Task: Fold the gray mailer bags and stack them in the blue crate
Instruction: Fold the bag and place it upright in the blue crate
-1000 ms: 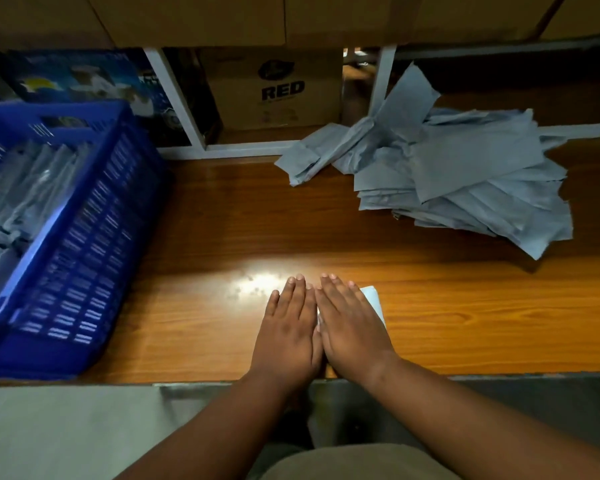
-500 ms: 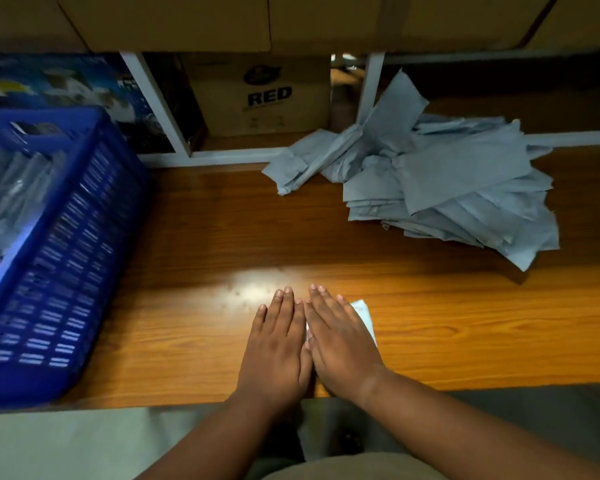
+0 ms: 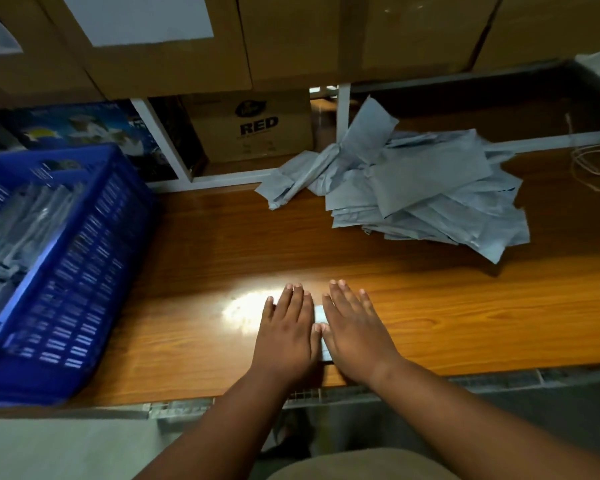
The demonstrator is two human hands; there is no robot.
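- The fingers [image 3: 293,299] of the left hand [image 3: 286,336] lie straight and close together, flat on the wooden table [image 3: 465,317], curled round nothing.
- The fingers [image 3: 349,299] of the right hand [image 3: 355,336] are likewise straight, slightly fanned, and pressed flat downward.
- Between the two hands a narrow strip of a folded mailer bag [image 3: 320,315] shows, pale gray; both palms rest on it and cover most of it, so its full outline cannot be told.
- The thumbs meet over that strip, near the table's front edge.
- Both forearms reach in from the table's near side, bare.
- Just left of the left hand a bright patch of glare sits on the wood.
- Farther back on the table and to the right of the hands lies a loose pile of gray mailer bags [image 3: 430,192], unfolded, overlapping at many angles, some crumpled at the pile's left end.
- At the table's left end stands the blue crate [image 3: 80,271], its slotted wall facing the hands; gray bags [image 3: 11,230] already lie inside it.
- Behind the table, at its back edge, runs a white shelf frame [image 3: 342,112].
- Within that frame sits a cardboard box [image 3: 253,129] printed "RED", with a blue printed carton [image 3: 84,126] to its left.
- Above the frame, large brown cartons [image 3: 291,36] fill the upper shelf.
- At the table's far right end a thin coil of wire [image 3: 593,164] lies on the wood.
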